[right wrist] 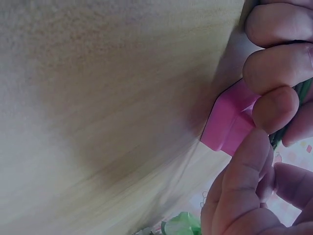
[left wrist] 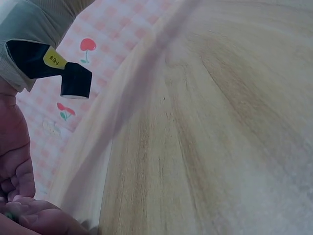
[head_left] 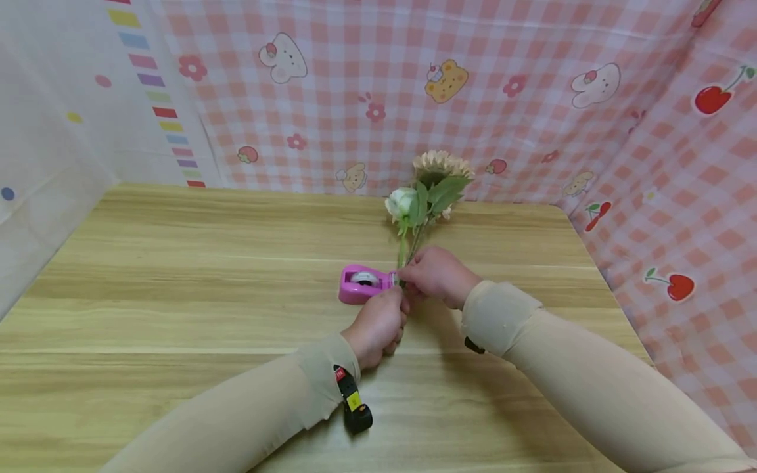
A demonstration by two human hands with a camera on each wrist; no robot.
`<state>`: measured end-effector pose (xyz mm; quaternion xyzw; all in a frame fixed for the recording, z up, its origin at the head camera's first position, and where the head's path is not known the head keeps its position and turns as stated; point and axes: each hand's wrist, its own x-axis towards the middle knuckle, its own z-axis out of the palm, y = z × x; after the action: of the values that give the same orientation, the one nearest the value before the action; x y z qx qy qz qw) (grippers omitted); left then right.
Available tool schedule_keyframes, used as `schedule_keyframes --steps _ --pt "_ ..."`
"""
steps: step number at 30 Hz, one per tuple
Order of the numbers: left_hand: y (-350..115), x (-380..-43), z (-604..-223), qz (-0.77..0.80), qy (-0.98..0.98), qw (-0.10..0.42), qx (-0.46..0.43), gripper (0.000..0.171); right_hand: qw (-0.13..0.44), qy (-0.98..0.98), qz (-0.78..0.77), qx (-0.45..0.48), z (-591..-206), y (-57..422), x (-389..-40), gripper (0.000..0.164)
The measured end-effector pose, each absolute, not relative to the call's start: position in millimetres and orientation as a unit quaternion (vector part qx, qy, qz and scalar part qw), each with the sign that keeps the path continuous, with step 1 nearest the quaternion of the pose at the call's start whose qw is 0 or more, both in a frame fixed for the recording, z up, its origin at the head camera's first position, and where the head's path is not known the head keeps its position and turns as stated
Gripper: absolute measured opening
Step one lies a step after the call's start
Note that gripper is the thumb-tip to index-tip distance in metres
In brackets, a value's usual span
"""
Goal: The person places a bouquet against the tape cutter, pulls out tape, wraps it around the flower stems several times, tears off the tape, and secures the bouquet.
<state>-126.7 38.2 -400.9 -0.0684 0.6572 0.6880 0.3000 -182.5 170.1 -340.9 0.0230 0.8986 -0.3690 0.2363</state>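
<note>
A small bunch of flowers, with a white rose, a beige many-petalled bloom and green leaves, slants away from me above the table. My left hand grips its lower stems, which show dark green between the fingers in the right wrist view. Just above it, my right hand pinches around the same stems with curled fingers, its fingertips meeting the left thumb. Whether tape is between those fingertips is hidden. A pink tape dispenser holding a tape roll stands beside the stems, its cutter end close to both hands.
The wood-grain table extends around the hands. A pink checked cloth hangs along the back and right edges, and a white cloth on the left. Both wrists wear black straps, the left one hanging low over the table.
</note>
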Motion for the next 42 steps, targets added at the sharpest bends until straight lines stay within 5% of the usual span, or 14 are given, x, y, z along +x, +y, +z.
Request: schedule_keyframes --steps 14,23,42 --pt "34.2 -124.3 -400.0 0.651 0.703 0.286 -0.034 0.031 0.229 0.864 -0.448 0.035 -349.9 174.7 -179.7 0.019" --pt "33.9 -128.5 -399.5 0.695 0.643 0.302 -0.116 0.053 0.220 0.868 -0.444 0.039 -348.7 173.9 -180.4 0.017" --pt "39.4 -127.4 -399.9 0.710 0.631 0.289 -0.117 0.047 0.228 0.838 -0.492 0.057 -351.3 175.2 -177.6 0.015"
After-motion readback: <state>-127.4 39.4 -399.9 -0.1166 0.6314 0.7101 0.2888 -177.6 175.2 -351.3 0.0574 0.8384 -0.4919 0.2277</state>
